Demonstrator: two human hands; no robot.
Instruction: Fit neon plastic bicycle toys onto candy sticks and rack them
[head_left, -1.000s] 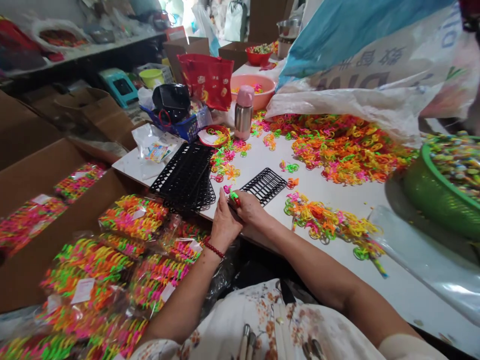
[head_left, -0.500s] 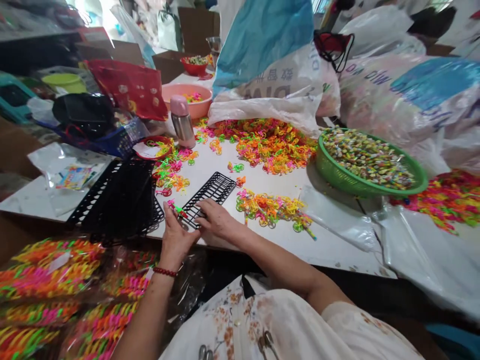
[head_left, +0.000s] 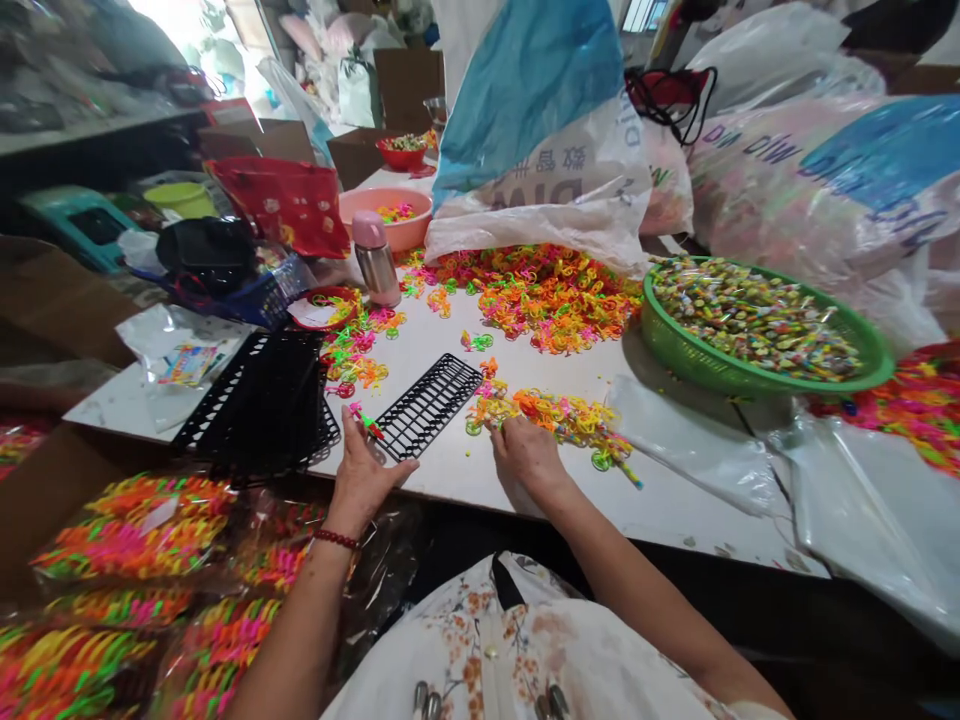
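Note:
A black plastic grid rack [head_left: 431,405] lies slanted on the white table. My left hand [head_left: 361,470] is at its near left end, thumb and fingers spread around the corner. A small pink, green and red piece [head_left: 367,421] sits at that end by my fingertips. My right hand [head_left: 527,455] is at the near edge of a small pile of colourful plastic pieces [head_left: 559,408], its fingers closed; what they hold, if anything, is hidden.
Stacked black racks [head_left: 262,400] lie at left. A steel bottle with a pink lid [head_left: 377,262] stands behind. A larger heap of pieces [head_left: 540,300] lies at the back, a green basket [head_left: 765,375] and clear plastic bags [head_left: 697,445] at right.
My right hand has left the rack and moved right to the small pile. My left hand stays at the rack's end, its thumb along the near edge. The view has shifted slightly.

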